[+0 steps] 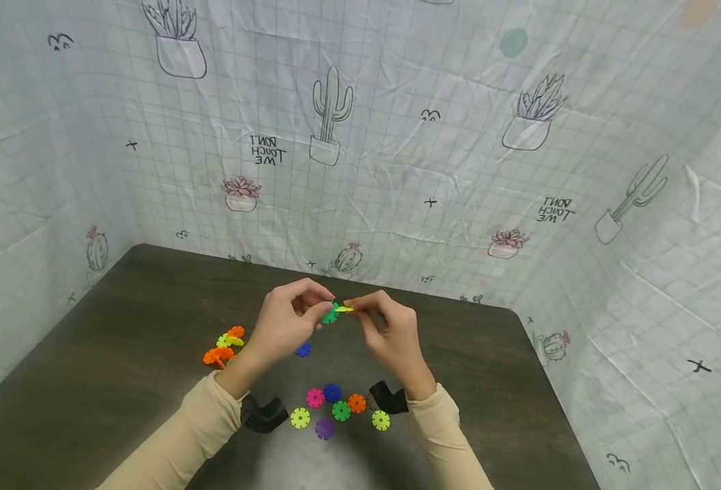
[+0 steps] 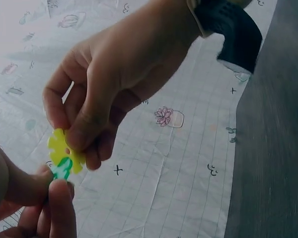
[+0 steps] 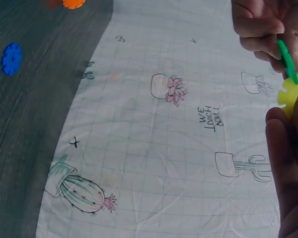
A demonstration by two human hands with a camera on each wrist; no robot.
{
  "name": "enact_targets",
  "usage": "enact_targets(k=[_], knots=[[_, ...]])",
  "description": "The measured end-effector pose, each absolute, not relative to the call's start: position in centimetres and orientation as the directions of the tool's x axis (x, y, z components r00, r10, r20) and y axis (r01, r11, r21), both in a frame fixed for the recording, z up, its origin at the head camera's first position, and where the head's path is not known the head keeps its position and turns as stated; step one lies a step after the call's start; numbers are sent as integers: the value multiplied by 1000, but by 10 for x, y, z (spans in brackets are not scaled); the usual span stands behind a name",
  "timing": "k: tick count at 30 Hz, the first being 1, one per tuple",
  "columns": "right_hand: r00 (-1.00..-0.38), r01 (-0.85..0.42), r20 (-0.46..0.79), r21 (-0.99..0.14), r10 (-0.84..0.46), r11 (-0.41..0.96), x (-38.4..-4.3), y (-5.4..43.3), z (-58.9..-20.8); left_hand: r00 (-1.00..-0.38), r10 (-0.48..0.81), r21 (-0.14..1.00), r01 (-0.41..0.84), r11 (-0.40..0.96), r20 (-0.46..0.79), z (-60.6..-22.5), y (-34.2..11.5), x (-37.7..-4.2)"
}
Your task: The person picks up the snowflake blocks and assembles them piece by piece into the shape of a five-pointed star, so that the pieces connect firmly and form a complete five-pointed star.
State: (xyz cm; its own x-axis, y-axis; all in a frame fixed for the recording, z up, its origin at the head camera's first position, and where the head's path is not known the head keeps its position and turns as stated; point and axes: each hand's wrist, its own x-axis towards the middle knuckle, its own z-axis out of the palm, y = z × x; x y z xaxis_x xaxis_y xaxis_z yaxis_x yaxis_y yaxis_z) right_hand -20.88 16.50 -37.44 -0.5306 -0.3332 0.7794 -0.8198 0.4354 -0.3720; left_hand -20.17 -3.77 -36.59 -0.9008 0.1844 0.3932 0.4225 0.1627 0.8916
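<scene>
Over the far part of the table, my left hand (image 1: 289, 323) pinches a green notched plastic disc (image 1: 330, 313) between thumb and fingers. My right hand (image 1: 391, 333) pinches a yellow notched disc (image 1: 344, 309), seen nearly edge-on from the head. The two discs meet at their edges, crosswise to each other. In the left wrist view the yellow disc (image 2: 56, 144) shows its flat face, with the green disc (image 2: 62, 169) at its lower rim. From the right wrist, the green disc (image 3: 286, 60) appears edge-on, its tip at a notch of the yellow disc (image 3: 289, 95).
Loose notched discs lie nearer me: pink (image 1: 314, 398), dark blue (image 1: 332, 393), purple (image 1: 325, 429), orange (image 1: 357, 403), green (image 1: 341, 411) and yellow (image 1: 300, 418). A blue disc (image 1: 303, 349) sits farther back. Joined orange and yellow discs (image 1: 219, 355) lie left. A printed cloth (image 1: 372, 170) surrounds the table (image 1: 458, 340).
</scene>
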Motion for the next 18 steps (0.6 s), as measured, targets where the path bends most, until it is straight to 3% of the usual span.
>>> enact_targets(k=[10, 18], knots=[[-450, -860, 819, -291, -355, 419, -206, 160, -380, -914, 78, 885, 405, 229, 398, -371, -29, -192], [-460, -854, 812, -293, -359, 430, -206, 158, -382, -912, 106, 886, 410, 216, 397, -376, -32, -194]])
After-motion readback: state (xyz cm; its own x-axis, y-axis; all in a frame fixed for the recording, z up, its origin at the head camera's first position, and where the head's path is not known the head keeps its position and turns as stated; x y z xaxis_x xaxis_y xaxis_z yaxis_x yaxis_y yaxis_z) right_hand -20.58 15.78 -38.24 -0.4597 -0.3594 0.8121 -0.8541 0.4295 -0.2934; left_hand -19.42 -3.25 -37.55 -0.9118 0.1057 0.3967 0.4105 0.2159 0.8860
